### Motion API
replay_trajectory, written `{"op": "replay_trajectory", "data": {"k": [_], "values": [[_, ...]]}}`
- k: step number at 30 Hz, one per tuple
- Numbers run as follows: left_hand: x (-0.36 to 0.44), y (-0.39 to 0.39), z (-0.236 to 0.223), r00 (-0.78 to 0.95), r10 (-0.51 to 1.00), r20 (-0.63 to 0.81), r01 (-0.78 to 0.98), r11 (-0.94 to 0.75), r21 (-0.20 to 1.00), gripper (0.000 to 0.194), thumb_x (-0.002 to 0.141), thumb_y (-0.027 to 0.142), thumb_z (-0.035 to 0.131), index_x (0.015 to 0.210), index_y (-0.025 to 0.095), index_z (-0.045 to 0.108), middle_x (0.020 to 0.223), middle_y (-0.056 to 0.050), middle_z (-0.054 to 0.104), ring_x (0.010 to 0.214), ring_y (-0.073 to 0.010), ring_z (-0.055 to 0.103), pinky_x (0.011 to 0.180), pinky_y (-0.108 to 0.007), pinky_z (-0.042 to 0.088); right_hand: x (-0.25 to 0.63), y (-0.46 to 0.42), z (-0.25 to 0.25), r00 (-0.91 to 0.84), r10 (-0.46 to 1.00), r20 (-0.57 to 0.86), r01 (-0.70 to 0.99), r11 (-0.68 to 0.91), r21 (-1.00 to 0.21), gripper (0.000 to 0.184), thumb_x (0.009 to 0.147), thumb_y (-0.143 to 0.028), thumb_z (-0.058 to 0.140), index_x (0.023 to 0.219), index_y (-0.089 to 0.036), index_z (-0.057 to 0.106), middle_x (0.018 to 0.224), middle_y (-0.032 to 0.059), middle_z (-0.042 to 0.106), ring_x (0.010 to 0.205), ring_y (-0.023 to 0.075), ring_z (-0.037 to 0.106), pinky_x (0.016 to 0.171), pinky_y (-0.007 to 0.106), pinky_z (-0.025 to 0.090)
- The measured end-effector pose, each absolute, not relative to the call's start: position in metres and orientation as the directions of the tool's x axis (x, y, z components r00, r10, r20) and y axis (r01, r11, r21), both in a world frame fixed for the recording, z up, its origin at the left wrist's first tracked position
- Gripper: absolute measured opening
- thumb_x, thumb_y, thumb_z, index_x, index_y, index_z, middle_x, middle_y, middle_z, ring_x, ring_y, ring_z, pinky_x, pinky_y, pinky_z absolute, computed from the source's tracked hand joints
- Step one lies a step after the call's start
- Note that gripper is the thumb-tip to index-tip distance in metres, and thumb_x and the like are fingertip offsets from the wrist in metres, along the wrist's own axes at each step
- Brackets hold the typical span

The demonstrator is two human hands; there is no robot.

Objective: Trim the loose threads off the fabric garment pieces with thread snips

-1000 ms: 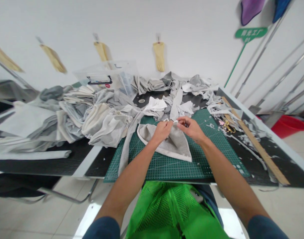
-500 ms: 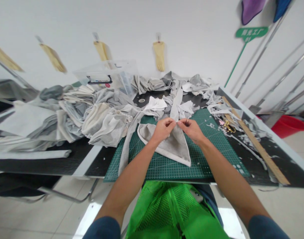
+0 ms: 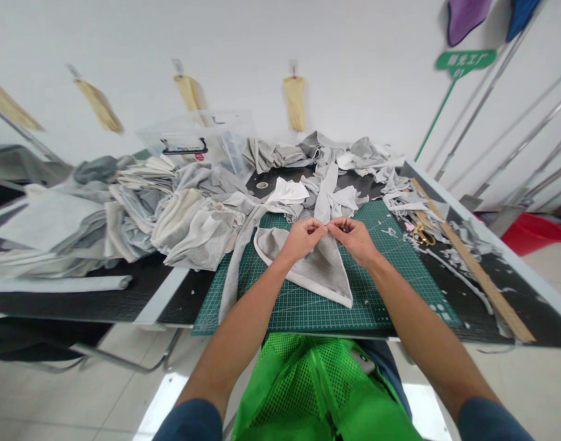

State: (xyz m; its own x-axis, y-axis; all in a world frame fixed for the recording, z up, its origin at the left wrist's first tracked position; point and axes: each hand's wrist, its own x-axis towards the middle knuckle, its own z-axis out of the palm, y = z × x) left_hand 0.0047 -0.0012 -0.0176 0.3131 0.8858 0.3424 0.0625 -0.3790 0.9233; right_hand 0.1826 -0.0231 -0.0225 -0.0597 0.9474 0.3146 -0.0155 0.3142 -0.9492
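Observation:
A grey triangular piece of cloth (image 3: 321, 272) lies on the green cutting mat (image 3: 400, 288), its point toward me. My left hand (image 3: 301, 237) and my right hand (image 3: 354, 237) meet at the cloth's far edge, fingers pinched together on the fabric there. A long grey strip (image 3: 325, 190) runs away from that spot toward the back of the table. Both forearms reach in from below.
Heaps of grey and white cloth (image 3: 170, 208) cover the left and back of the black table. A clear plastic box (image 3: 198, 144) stands at the back. Scissors (image 3: 418, 233), a wooden ruler (image 3: 473, 269) and scraps lie on the right. A red tub (image 3: 533, 233) sits on the floor.
My two hands have drawn closer together at the cloth's far edge, and the cloth's near point has shifted slightly.

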Motion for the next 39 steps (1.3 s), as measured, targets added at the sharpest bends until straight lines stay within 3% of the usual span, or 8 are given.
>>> {"op": "replay_trajectory", "data": {"k": [5, 10, 16, 21, 26, 33, 39], "values": [[0.005, -0.003, -0.017, 0.311, 0.888, 0.34, 0.007, -0.36, 0.933, 0.021, 0.081, 0.035, 0.074, 0.085, 0.014, 0.072, 0.071, 0.0, 0.065, 0.064, -0.0112, 0.054, 0.062, -0.024, 0.039, 0.183, -0.023, -0.021, -0.006, 0.961, 0.278, -0.026, 0.278, -0.96, 0.038, 0.08, -0.054, 0.079, 0.083, -0.017, 0.072, 0.065, -0.0027, 0.055, 0.059, 0.011, 0.04, 0.056, 0.028, 0.029], [0.002, -0.001, -0.016, 0.273, 0.899, 0.343, 0.034, -0.365, 0.93, 0.022, 0.085, 0.036, 0.07, 0.08, 0.015, 0.073, 0.068, 0.001, 0.064, 0.062, -0.0108, 0.05, 0.058, -0.024, 0.038, 0.188, -0.019, -0.027, 0.016, 0.97, 0.242, 0.034, 0.241, -0.97, 0.03, 0.081, -0.046, 0.076, 0.088, -0.018, 0.067, 0.073, -0.0014, 0.061, 0.062, 0.0116, 0.046, 0.057, 0.026, 0.033], [-0.001, 0.003, -0.019, 0.227, 0.916, 0.331, 0.035, -0.347, 0.937, 0.025, 0.084, 0.04, 0.071, 0.084, 0.015, 0.074, 0.07, 0.0, 0.066, 0.061, -0.0113, 0.051, 0.056, -0.024, 0.039, 0.19, -0.01, -0.039, -0.089, 0.944, 0.317, 0.2, 0.328, -0.923, 0.031, 0.085, -0.027, 0.064, 0.115, -0.019, 0.063, 0.104, 0.0055, 0.073, 0.091, 0.0188, 0.064, 0.082, 0.032, 0.05], [-0.002, 0.004, -0.02, 0.189, 0.936, 0.298, -0.037, -0.296, 0.954, 0.025, 0.077, 0.038, 0.079, 0.088, 0.016, 0.074, 0.07, 0.0, 0.067, 0.058, -0.0104, 0.052, 0.054, -0.023, 0.038, 0.188, -0.007, -0.039, -0.163, 0.891, 0.424, 0.315, 0.454, -0.833, 0.042, 0.093, -0.031, 0.06, 0.133, -0.019, 0.065, 0.109, 0.0074, 0.075, 0.092, 0.0212, 0.067, 0.09, 0.038, 0.053], [-0.003, 0.006, -0.017, 0.166, 0.922, 0.349, -0.031, -0.349, 0.937, 0.024, 0.079, 0.037, 0.076, 0.089, 0.016, 0.076, 0.073, -0.001, 0.068, 0.063, -0.0114, 0.054, 0.057, -0.023, 0.04, 0.188, -0.012, -0.036, -0.121, 0.855, 0.505, 0.366, 0.511, -0.778, 0.052, 0.093, -0.041, 0.067, 0.141, -0.021, 0.065, 0.13, 0.0106, 0.073, 0.112, 0.027, 0.069, 0.104, 0.044, 0.051], [-0.003, 0.006, -0.017, 0.18, 0.911, 0.372, 0.023, -0.382, 0.924, 0.026, 0.084, 0.04, 0.072, 0.093, 0.016, 0.078, 0.075, -0.002, 0.071, 0.064, -0.0122, 0.054, 0.058, -0.023, 0.041, 0.186, -0.021, -0.028, -0.17, 0.773, 0.612, 0.484, 0.606, -0.631, 0.049, 0.1, -0.047, 0.057, 0.14, -0.02, 0.067, 0.116, 0.0127, 0.076, 0.104, 0.0276, 0.069, 0.095, 0.043, 0.054], [-0.002, 0.003, -0.016, 0.2, 0.896, 0.396, 0.051, -0.413, 0.909, 0.021, 0.084, 0.034, 0.069, 0.091, 0.016, 0.078, 0.076, -0.003, 0.072, 0.072, -0.0151, 0.061, 0.067, -0.025, 0.047, 0.182, -0.023, -0.028, -0.212, 0.704, 0.677, 0.502, 0.673, -0.543, 0.045, 0.104, -0.045, 0.05, 0.139, -0.02, 0.066, 0.115, 0.0149, 0.074, 0.103, 0.0273, 0.068, 0.094, 0.042, 0.053]]}}
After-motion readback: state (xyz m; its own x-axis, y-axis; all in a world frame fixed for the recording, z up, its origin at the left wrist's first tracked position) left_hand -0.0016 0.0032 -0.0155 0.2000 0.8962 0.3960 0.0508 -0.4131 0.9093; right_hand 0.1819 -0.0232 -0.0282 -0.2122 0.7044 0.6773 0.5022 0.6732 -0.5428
